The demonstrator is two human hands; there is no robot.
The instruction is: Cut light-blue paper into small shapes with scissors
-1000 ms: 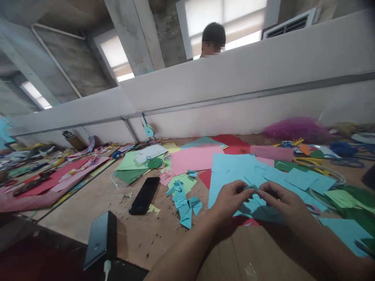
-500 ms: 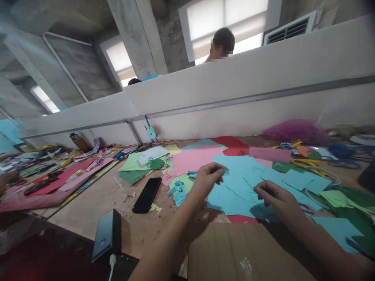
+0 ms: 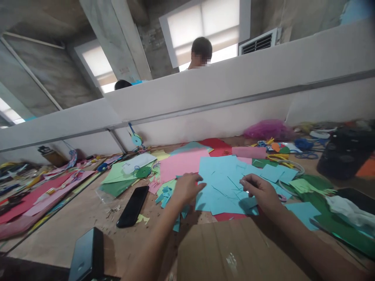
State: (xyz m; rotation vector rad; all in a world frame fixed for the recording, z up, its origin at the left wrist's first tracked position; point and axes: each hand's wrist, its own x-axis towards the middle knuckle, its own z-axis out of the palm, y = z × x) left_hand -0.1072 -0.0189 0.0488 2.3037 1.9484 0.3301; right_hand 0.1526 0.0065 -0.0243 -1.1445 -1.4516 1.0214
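Note:
My left hand [image 3: 186, 188] rests on the left edge of a spread of light blue paper sheets [image 3: 222, 181], fingers loosely bent and thumb stretched out, with nothing visible in it. Just left of it lies a small heap of folded blue paper bits [image 3: 165, 194]. My right hand [image 3: 259, 192] sits on the same blue sheets, apart from the left. Its fingers are curled into a pinch and hide whatever is between them.
A pink sheet [image 3: 178, 164] and green sheets [image 3: 118, 177] lie behind. A black phone [image 3: 133, 206], a dark power bank [image 3: 86, 257] and brown cardboard [image 3: 234, 253] are near me. A black round device [image 3: 345, 154] stands right. A person [image 3: 200, 52] is behind the white partition [image 3: 234, 86].
My hands were pinching a small blue piece together. The left hand let go, swung left and came down beside the blue bits. The right hand stayed. The view shifted right.

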